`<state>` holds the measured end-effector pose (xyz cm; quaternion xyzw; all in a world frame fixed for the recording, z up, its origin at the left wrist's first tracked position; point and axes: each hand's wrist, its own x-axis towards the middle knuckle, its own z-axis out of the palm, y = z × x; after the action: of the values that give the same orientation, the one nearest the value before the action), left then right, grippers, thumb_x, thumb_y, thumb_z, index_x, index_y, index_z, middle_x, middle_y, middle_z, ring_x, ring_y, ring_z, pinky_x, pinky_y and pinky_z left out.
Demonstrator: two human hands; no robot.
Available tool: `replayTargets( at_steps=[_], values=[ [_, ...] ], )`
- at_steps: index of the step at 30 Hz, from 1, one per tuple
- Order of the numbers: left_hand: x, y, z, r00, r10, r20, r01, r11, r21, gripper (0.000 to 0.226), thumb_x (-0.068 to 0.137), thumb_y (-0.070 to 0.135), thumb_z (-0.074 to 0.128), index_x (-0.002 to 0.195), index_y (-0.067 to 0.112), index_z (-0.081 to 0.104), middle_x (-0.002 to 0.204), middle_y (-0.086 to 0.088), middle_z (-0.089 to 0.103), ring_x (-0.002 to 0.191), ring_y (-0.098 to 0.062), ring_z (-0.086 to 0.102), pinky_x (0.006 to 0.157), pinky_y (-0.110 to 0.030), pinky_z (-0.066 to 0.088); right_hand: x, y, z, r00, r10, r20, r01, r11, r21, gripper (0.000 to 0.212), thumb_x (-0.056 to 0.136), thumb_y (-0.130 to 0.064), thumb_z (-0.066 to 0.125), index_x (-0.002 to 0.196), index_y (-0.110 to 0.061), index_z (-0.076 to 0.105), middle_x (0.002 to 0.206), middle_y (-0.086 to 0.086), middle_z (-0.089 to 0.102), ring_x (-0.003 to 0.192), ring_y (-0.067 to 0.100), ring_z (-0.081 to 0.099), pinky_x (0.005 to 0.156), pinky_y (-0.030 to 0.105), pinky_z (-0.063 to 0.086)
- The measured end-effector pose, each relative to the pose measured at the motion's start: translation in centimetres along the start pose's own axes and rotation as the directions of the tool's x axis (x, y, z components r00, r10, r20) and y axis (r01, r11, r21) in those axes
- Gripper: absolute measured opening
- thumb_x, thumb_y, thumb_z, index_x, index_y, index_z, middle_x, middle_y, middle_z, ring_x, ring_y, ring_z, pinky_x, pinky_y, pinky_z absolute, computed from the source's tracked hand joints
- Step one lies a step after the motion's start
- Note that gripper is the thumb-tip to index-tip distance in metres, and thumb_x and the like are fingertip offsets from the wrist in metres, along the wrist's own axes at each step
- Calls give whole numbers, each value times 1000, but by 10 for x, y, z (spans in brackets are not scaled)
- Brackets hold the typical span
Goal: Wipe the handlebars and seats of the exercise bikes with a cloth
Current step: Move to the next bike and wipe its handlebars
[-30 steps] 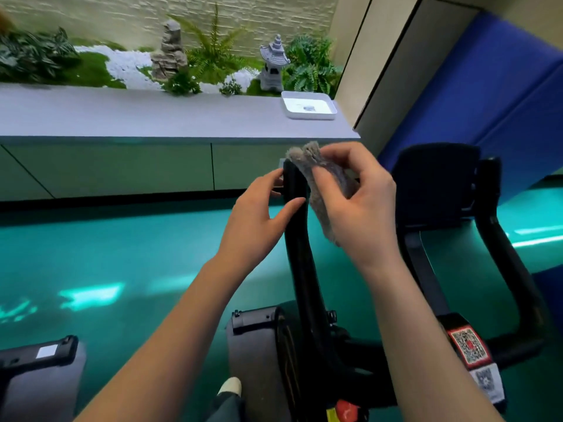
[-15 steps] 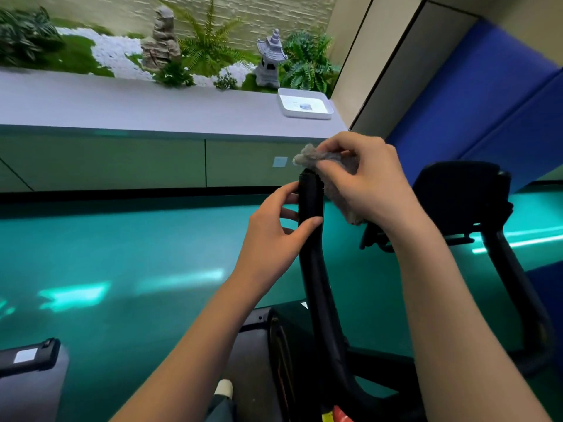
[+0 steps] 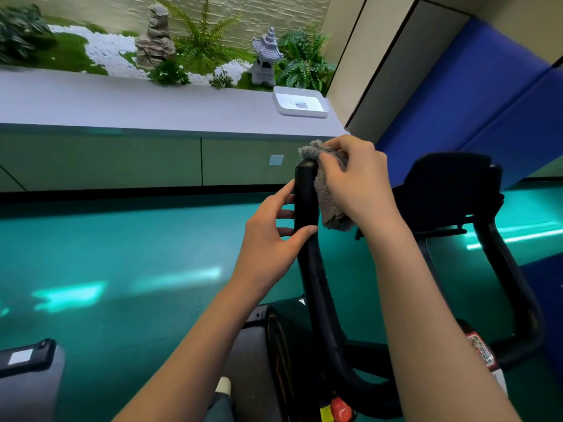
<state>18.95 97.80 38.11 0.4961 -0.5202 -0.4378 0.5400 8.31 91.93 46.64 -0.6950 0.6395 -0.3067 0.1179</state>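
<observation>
Head view — right hand [image 3: 359, 184] hides most of cloth [image 3: 332, 210] on handlebar [image 3: 306, 196].

Two bare arms, and a glimpse of a clothed leg.

The left hand [image 3: 268, 239] and the right hand [image 3: 359, 184] are both uncovered. The left forearm [image 3: 189, 339] and the right forearm [image 3: 426, 315] are bare from the wrist to the lower edge of the view. The fingers [image 3: 332, 169] are slim, and the thumbs end in short rounded tips. Low in the middle, between the arms, a narrow strip of grey-blue cloth looks like a trouser leg [image 3: 217, 408]. Just above it is a small rounded off-white tip, perhaps the toe of a shoe [image 3: 224, 386], though it is too small to be sure.
</observation>
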Motion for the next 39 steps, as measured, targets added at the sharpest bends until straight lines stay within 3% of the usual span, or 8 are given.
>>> replayTargets(
  at_steps=[3,9,18,23,25,28,35,39],
  values=[
    [-3,-1,-2,1000,-7,5,7,1000,-19,68,77,5,72,136,27,47,111,13,58,93,1,58,76,-20,54,-8,-3,4,999,36,-27,-36,999,-7,20,96,-20,50,110,-12,63,105,7,66,92,9,49,69,16,29],
    [-13,-9,-4,998,-59,18,60,994,-87,63,79,-3,68,131,27,50,112,7,61,97,-9,61,74,-23,55,-45,-5,18,993,-35,-113,20,990,-139,26,97,-14,47,118,-3,56,103,15,64,102,32,51,75,30,26],
    [-18,-10,-6,995,-75,65,81,991,-109,65,80,-4,67,135,23,47,120,3,60,102,-8,61,73,-19,53,-85,8,31,987,10,-162,-21,998,-63,31,91,-7,58,120,2,59,103,16,68,102,36,59,81,29,31],
    [-16,-10,-8,995,-73,73,81,991,-106,66,79,-4,68,135,25,48,118,3,61,101,-6,61,76,-22,54,-107,14,41,972,215,-98,-184,950,253,39,97,-16,51,136,-13,50,131,-1,58,120,12,50,95,10,30],
    [-16,-9,-8,994,-76,80,84,990,-109,66,79,-5,68,135,24,48,118,3,61,100,-7,61,78,-26,55,-100,17,41,951,279,-132,-214,903,372,35,97,-13,51,131,-16,55,127,-3,61,115,8,54,97,14,37],
    [-16,-9,-9,992,-79,95,89,991,-103,66,79,-4,68,135,24,47,119,3,61,100,-9,61,81,-30,56,-78,18,40,951,284,-121,-214,889,405,33,97,-9,47,129,-14,56,125,-1,63,113,11,56,100,28,41],
    [-17,-9,-11,992,-74,101,82,994,-79,64,81,-3,66,133,29,48,117,4,62,100,-11,62,83,-31,55,-63,27,40,967,239,92,-254,842,475,30,100,-12,40,126,-19,54,105,-18,62,96,-5,57,80,5,40],
    [-19,-9,-10,993,-80,85,87,993,-74,62,82,0,66,133,30,49,117,5,62,100,-12,62,83,-30,55,-90,38,35,953,253,165,-301,829,470,30,100,-15,44,127,-22,55,112,-14,64,102,-6,57,85,10,43]
  ],
)
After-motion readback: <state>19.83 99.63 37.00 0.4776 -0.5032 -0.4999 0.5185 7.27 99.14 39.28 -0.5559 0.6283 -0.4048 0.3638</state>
